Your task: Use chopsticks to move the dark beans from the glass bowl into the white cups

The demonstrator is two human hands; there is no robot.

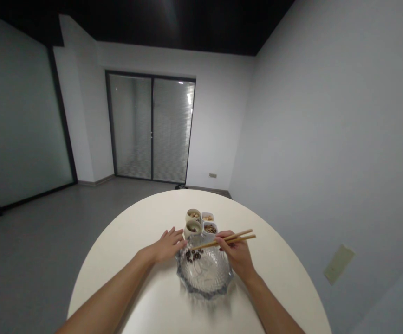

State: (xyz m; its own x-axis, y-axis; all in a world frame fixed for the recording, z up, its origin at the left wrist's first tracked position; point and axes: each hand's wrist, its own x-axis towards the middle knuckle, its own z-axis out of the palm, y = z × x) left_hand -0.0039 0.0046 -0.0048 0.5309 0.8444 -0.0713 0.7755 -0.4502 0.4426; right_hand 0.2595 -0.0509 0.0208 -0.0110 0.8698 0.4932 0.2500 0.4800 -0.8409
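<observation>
A pair of wooden chopsticks [238, 238] is gripped in my right hand [237, 254], the tips over the far left part of a clear glass bowl [204, 291]. Small dark brown pieces [192, 255] lie in the bowl close under those tips. My left hand [169, 244] rests with fingers spread at the bowl's left rim, beside a cream cup [188, 230]. That cup holds some small dark bits. Right of it stands a white cup [205, 234] with brown pieces inside.
Behind these stand another cream cup [188, 218] with pale pieces and a white cup [211, 220] with light contents. All rest on a round white table [146, 213]. A wall [320, 139] rises at the right, and glass doors [152, 130] stand at the back.
</observation>
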